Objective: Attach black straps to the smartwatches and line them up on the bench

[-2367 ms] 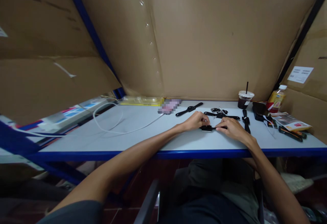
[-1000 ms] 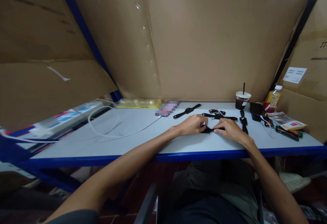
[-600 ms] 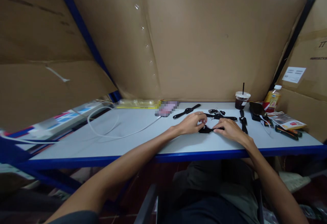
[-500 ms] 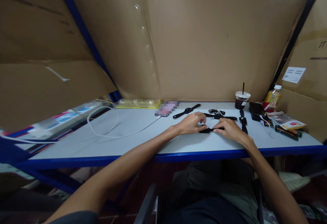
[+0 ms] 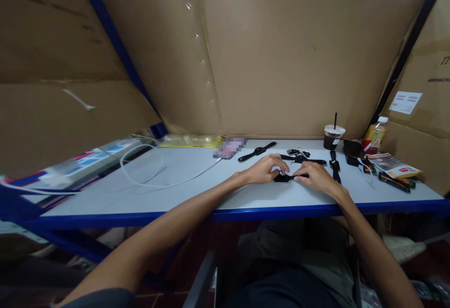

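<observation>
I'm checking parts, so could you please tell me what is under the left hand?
Part of a black watch shows; the left hand hides whatever else lies beneath.

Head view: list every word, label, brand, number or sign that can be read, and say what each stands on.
Right-hand cardboard: a mark like "TT", at the picture's edge; dark print below, blurred.
White label there: too small.
Bottle: label blurred.
Packet: print blurred.
Cup: sticker too small.
No word, brand or number reads clearly.
</observation>
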The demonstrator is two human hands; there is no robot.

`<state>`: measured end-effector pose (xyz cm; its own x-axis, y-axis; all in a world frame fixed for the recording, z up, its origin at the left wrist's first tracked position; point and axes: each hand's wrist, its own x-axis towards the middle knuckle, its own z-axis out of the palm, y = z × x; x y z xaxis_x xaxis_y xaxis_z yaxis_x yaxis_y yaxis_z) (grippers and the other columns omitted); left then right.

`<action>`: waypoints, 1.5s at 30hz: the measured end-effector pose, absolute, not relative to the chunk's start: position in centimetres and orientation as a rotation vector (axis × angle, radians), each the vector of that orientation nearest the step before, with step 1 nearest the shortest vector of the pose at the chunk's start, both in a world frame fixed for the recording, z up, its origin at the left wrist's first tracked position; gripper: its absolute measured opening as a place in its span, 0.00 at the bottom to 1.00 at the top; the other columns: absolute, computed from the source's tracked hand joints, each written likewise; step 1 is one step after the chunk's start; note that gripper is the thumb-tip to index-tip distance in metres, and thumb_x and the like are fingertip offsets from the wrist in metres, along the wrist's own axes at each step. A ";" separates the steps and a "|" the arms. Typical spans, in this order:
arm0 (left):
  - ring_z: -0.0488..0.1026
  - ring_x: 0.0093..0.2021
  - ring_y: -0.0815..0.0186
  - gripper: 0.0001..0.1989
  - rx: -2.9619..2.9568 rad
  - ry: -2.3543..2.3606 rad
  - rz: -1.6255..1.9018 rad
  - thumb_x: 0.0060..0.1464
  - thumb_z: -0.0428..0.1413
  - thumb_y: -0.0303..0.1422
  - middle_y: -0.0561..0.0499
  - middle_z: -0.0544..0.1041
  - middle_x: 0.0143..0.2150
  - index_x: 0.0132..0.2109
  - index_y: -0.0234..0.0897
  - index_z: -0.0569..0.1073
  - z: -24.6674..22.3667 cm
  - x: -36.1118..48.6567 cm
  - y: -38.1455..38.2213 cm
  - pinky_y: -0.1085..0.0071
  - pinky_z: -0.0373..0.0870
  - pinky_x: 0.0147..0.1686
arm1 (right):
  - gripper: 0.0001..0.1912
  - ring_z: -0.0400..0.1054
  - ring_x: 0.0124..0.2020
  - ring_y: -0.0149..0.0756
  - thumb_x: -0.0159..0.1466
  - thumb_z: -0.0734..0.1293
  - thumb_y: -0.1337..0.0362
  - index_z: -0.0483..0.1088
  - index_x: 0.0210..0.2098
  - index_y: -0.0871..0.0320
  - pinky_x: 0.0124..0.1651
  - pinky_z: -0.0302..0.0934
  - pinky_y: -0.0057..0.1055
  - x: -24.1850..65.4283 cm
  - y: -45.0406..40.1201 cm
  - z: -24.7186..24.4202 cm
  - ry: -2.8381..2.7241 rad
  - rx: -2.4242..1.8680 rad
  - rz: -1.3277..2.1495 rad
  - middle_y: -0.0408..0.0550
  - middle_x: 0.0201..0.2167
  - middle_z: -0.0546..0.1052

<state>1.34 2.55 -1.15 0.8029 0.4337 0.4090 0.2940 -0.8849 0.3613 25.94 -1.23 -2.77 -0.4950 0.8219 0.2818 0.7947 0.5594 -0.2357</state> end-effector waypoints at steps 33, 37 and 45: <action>0.72 0.43 0.63 0.35 2.753 0.654 0.743 0.47 0.45 0.16 0.49 0.81 0.40 0.59 0.39 0.76 -1.1 1.2 2.7 0.65 0.70 0.46 | 0.12 0.72 0.43 0.41 0.68 0.67 0.62 0.82 0.46 0.51 0.46 0.61 0.32 26.0 -1.1 -2.7 -2.445 -1.309 0.107 0.49 0.40 0.79; 0.72 0.43 0.62 0.34 2.737 0.577 0.691 0.47 0.45 0.16 0.51 0.81 0.35 0.58 0.40 0.76 -1.0 1.4 2.5 0.65 0.70 0.46 | 0.12 0.72 0.43 0.40 0.68 0.67 0.61 0.82 0.47 0.51 0.46 0.60 0.32 26.0 -1.1 -2.8 -2.453 -1.315 0.104 0.49 0.39 0.78; 0.73 0.37 0.65 0.32 2.797 0.822 0.689 0.48 0.46 0.17 0.48 0.79 0.38 0.58 0.37 0.77 -1.0 1.1 2.7 0.65 0.71 0.43 | 0.12 0.72 0.42 0.40 0.68 0.67 0.62 0.82 0.47 0.50 0.46 0.62 0.33 26.1 -1.1 -2.9 -2.441 -1.307 0.118 0.49 0.40 0.79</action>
<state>1.07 2.66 -0.98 0.7452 0.5430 0.3871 0.4761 -0.8397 0.2614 26.11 -1.07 -2.90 -0.5028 0.8180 0.2794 0.7872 0.5668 -0.2430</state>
